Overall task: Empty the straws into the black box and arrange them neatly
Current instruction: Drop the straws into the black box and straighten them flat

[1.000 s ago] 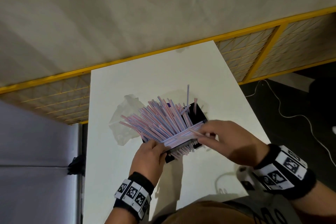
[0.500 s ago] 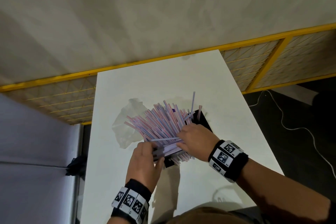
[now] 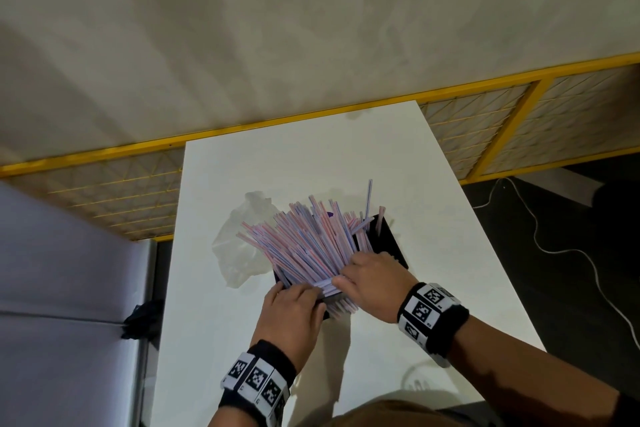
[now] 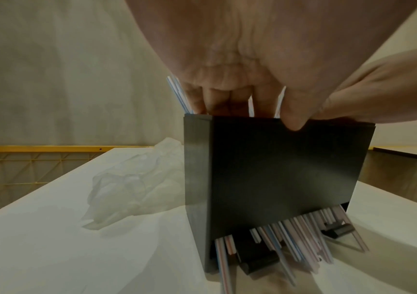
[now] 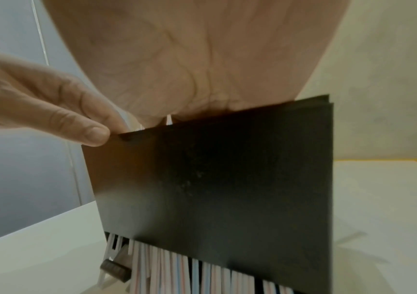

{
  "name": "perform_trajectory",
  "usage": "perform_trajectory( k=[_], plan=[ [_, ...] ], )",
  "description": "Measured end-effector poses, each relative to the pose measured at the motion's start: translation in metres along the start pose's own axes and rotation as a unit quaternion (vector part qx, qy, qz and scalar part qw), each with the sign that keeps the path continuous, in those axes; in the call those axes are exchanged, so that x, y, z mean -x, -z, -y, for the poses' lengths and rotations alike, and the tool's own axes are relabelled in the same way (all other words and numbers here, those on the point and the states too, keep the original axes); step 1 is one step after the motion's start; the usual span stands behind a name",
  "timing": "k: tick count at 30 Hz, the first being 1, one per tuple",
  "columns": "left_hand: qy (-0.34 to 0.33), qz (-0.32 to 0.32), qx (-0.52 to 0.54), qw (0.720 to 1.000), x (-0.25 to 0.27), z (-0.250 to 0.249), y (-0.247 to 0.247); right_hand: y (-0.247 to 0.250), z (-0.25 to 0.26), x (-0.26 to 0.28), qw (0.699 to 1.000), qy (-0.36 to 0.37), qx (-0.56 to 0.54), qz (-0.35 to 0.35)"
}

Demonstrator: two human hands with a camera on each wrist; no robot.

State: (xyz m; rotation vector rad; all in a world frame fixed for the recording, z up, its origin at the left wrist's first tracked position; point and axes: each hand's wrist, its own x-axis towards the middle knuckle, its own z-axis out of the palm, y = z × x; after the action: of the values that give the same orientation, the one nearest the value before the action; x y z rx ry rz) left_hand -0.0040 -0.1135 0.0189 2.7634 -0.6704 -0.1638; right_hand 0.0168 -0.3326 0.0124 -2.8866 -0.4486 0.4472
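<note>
Since a second before, the right hand (image 3: 372,279) had crossed onto the straws (image 3: 308,239) at frame centre in the black box (image 3: 389,239), fingers seemingly flat on them, while the left hand (image 3: 289,314) pinched its near wall; pressing evenly would seat them.

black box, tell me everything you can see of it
The black box is a matte, flat-walled, open-topped holder, plastic by its look, standing on the white table. A gap under its near wall lets ends of the straws poke out, and many more fan out above its rim. The left hand grips the near wall, fingers inside and thumb outside; the right hand reaches in over the rim. A crumpled clear bag lies beside it.
</note>
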Motion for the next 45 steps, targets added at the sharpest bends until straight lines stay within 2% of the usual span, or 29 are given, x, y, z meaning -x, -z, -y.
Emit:
perform_trajectory(
  k=[3,6,10,14,16,19,27,32,37,40,45],
  plan=[
    [-0.002,-0.012,0.049,0.999,-0.001,0.002,0.003,0.001,-0.002,0.000,1.000,-0.003,-0.022,-0.012],
    [0.018,-0.083,0.113,0.990,-0.001,0.006,0.010,0.003,0.000,0.000,0.998,0.012,-0.046,-0.040],
    [0.129,-0.135,0.197,0.962,0.001,0.014,0.015,0.005,0.008,0.007,0.994,0.042,-0.089,-0.051],
    [0.265,-0.135,0.303,0.906,-0.006,0.023,0.016,0.006,0.022,0.008,0.991,0.063,-0.112,-0.041],
    [0.300,-0.127,0.330,0.886,-0.014,0.027,0.015,0.005,0.027,0.008,0.988,0.064,-0.136,-0.037],
    [0.306,-0.113,0.347,0.879,-0.026,0.035,0.014,0.003,0.035,0.003,0.982,0.059,-0.178,-0.033],
    [0.284,-0.135,0.315,0.896,-0.031,0.046,0.014,-0.002,0.051,-0.021,0.960,0.017,-0.275,-0.038],
    [0.285,-0.152,0.367,0.872,-0.033,0.040,0.014,-0.006,0.049,-0.020,0.952,0.026,-0.301,-0.055],
    [0.314,-0.152,0.439,0.828,-0.039,0.027,0.014,-0.009,0.051,-0.022,0.957,0.013,-0.285,-0.054],
    [0.340,-0.159,0.379,0.846,-0.044,0.022,0.019,-0.010,0.052,-0.023,0.962,0.008,-0.268,-0.049],
    [0.350,-0.123,0.341,0.864,-0.054,0.021,0.025,-0.009,0.051,-0.024,0.965,0.009,-0.261,-0.037]
  ],
)
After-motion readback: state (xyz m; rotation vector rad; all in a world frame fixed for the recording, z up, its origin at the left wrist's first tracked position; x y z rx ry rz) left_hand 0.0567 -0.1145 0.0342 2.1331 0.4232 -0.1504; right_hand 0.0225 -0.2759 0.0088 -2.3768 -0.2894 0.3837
